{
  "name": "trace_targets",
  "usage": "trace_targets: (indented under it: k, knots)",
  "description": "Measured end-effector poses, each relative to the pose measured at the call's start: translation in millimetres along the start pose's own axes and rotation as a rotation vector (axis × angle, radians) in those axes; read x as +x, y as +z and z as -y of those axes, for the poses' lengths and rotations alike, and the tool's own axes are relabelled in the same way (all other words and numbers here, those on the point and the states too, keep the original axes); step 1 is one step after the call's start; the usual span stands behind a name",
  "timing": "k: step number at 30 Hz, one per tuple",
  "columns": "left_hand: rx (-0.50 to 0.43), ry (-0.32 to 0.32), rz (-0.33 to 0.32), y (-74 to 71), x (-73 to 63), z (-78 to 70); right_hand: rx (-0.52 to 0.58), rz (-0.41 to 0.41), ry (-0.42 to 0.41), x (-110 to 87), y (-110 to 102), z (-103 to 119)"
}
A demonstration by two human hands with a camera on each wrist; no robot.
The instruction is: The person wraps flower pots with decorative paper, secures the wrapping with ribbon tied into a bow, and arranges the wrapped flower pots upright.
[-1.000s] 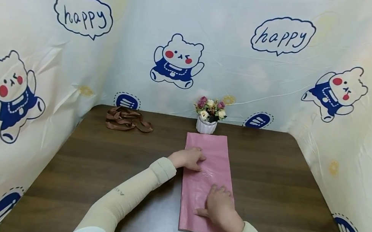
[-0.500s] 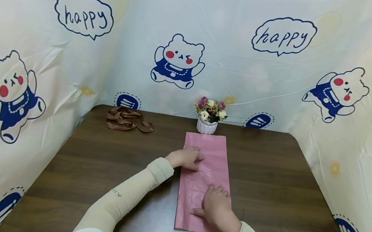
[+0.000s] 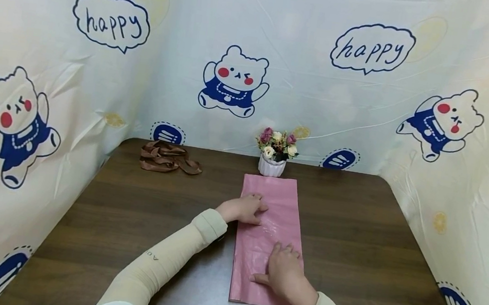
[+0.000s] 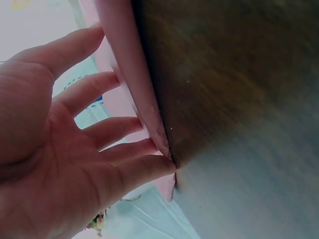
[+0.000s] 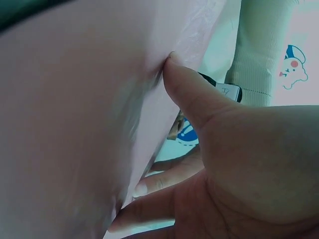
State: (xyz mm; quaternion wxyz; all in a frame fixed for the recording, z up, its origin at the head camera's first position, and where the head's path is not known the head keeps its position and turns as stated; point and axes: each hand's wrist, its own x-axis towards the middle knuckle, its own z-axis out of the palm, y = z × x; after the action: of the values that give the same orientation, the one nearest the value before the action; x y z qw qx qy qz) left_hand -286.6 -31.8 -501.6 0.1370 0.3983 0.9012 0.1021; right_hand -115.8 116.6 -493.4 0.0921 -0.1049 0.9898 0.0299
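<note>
At ten o'clock on the flat pink piece (image 3: 263, 240), the left hand (image 3: 244, 209) rests with its fingers spread apart. At five o'clock on it, the right hand (image 3: 288, 274) rests, thumb and fingers apart. The pink piece lies on the brown desk (image 3: 365, 242). Just past its top, at twelve o'clock, is a white pot of flowers (image 3: 272, 165). Brown ribbon (image 3: 163, 157) lies at ten o'clock.

Pale cartoon-print cloth walls (image 3: 296, 95) around three sides of dark wood-grain table (image 3: 351, 245).

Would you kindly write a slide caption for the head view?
Left hand and right hand rest on a long pink sheet, potted flowers and brown ribbon beyond.
</note>
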Motion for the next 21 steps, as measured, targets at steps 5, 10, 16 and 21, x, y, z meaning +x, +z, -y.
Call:
trace_targets:
  k: [5, 10, 16, 21]
  knots:
    - [-0.019, -0.003, -0.002, -0.9, -2.6, 0.1, 0.001, -0.021, -0.052, -2.3, -3, -5]
    - [-0.041, -0.012, 0.000, -1.9, -5.2, -0.1, 0.115, -0.030, -0.117, -1.4, -8, -17]
    - [-0.076, -0.027, -0.010, 2.2, -8.8, 0.4, 0.345, -0.098, -0.095, 9.9, -12, -39]
    - [-0.102, -0.043, -0.008, 7.2, -10.7, 0.7, 0.396, -0.152, -0.028, 25.2, -15, -57]
